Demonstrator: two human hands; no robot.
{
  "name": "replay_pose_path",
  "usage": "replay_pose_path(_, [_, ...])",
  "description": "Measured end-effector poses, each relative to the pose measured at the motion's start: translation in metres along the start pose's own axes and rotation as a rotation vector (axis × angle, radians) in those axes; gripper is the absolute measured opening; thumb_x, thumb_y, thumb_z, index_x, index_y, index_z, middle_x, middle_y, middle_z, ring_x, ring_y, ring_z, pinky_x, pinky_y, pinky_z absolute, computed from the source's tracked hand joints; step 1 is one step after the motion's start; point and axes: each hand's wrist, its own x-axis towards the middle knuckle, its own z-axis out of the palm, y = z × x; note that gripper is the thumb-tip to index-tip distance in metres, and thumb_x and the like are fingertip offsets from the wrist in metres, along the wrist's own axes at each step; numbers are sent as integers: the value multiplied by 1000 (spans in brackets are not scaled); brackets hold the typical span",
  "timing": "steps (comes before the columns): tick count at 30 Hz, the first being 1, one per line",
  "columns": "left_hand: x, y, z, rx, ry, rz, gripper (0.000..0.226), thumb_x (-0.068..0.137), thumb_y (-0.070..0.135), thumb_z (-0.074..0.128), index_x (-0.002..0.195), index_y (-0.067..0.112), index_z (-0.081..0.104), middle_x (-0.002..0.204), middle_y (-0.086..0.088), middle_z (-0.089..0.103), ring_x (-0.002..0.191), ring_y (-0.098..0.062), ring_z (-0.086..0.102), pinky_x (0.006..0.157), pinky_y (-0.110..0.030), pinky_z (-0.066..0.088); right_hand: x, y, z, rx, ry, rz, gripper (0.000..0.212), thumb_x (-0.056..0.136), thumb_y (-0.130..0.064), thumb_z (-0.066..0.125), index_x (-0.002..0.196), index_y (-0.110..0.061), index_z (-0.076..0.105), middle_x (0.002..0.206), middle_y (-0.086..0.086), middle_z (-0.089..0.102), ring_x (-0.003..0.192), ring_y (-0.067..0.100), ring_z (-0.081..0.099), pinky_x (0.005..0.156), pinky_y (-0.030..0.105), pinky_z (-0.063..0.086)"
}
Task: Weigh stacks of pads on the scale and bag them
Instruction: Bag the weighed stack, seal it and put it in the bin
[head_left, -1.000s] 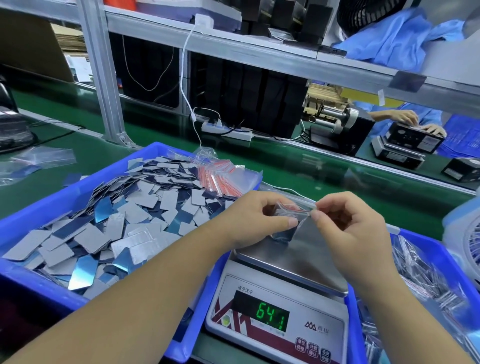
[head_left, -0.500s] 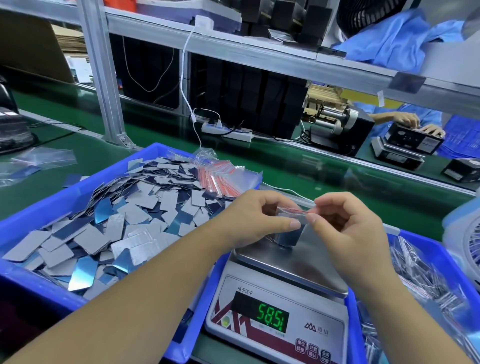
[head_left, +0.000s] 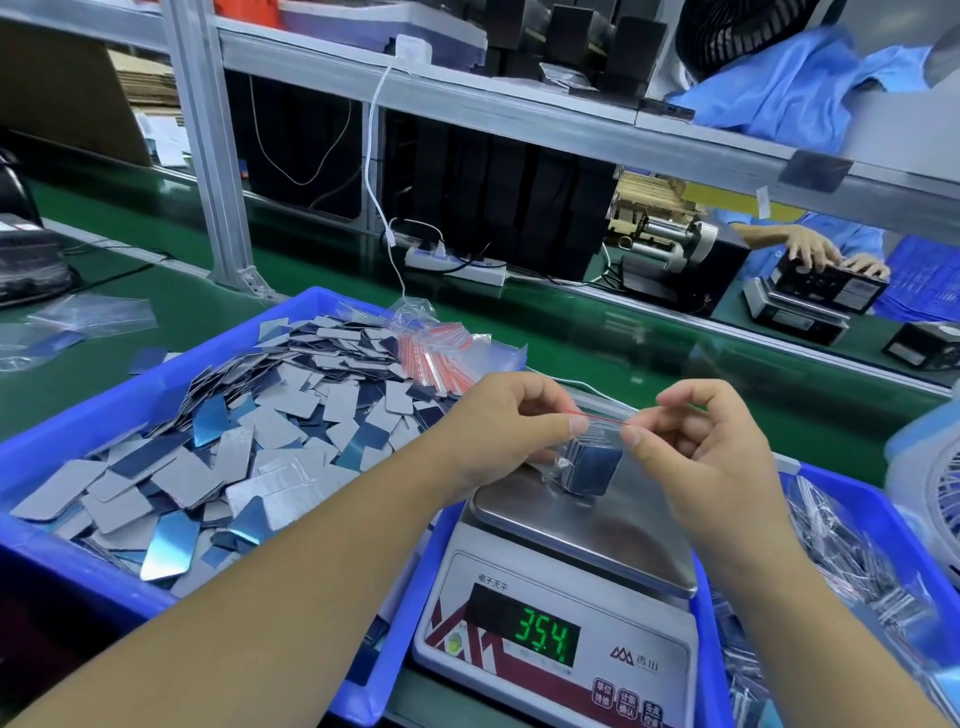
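Green matting covers the workbench (head_left: 171, 312), which runs under an aluminium shelf frame (head_left: 208, 145) with a white power strip (head_left: 457, 265) lying behind it. Across the bench, another person's hands (head_left: 815, 249) rest on a black device.

Both of the person's hands meet over one white digital scale (head_left: 561, 613). The left hand (head_left: 498, 426) pinches one end of a small clear zip bag (head_left: 587, 452) between thumb and forefinger, its other fingers curled. The right hand (head_left: 696, 436) pinches the opposite end of the bag's red seal line the same way. One stack of pads (head_left: 592, 467) hangs inside the bag directly below the fingertips, its lower edge touching or just above the steel pan; which of the two cannot be told. The green display beneath the wrists reads 35.4.

Two blue bins are in view. One blue bin (head_left: 104, 415), to the left of the left fingers, holds a heap of loose grey and blue pads (head_left: 249, 447), too many to count, with a bundle of empty red-striped bags (head_left: 441, 353) just beyond the left knuckles. A second blue bin (head_left: 862, 499), to the right of the right hand, holds filled clear bags (head_left: 852, 561). One white fan (head_left: 935, 467) stands at the far right edge.
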Motion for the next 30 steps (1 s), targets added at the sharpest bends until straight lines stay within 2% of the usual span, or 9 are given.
replay_pose_path(3, [0,0,0,4,3,1,7,90,9,73,87,12,68,80,-4,67,74,-11,64,76,-28,60,0,1,0,-16,-11,-6,38,83,-1,75,88,-34,57,81,-3,71,71,9,64,65,18,52])
replay_pose_path(7, [0,1,0,8,1,-2,5,91,8,72,88,10,68,84,-9,65,76,-14,63,75,-26,60,0,1,0,0,-10,5,40,83,0,75,85,-35,57,80,-3,71,72,11,65,67,24,53])
replay_pose_path(12, [0,1,-2,11,-29,2,8,91,8,71,86,13,68,81,-5,65,75,-10,63,76,-26,58,0,0,1,40,-18,8,43,82,5,73,80,-34,55,76,-2,70,69,11,62,65,24,52])
replay_pose_path(15, [0,1,-2,14,-34,0,7,91,9,71,87,14,69,80,-2,65,75,-9,64,75,-25,57,0,0,1,58,-35,11,38,83,5,72,85,-30,56,76,-3,68,69,11,61,66,27,51])
replay_pose_path(20, [-3,2,1,2,-66,8,10,90,9,71,85,16,67,79,1,63,77,-11,60,79,-31,58,-2,1,5,52,-110,14,44,86,4,69,93,-37,58,79,-3,67,73,12,60,70,34,48])
replay_pose_path(23, [-6,4,2,9,-88,15,6,82,18,73,85,19,68,78,4,63,76,-11,58,79,-32,55,-2,2,5,41,-115,-5,42,85,1,70,94,-38,57,80,-2,68,72,12,61,70,36,49])
replay_pose_path(27, [-7,4,4,94,-89,46,5,81,24,74,77,27,71,73,6,62,72,-12,56,73,-29,48,-3,-1,7,64,-119,-11,31,76,-15,70,92,-37,56,79,-3,68,72,12,61,68,27,51])
replay_pose_path(30, [-6,3,3,117,-74,63,3,82,22,73,80,22,73,77,-1,62,76,-15,57,78,-35,48,-4,0,8,74,-147,-12,37,82,-3,73,92,-35,56,79,-3,67,72,10,60,66,24,50])
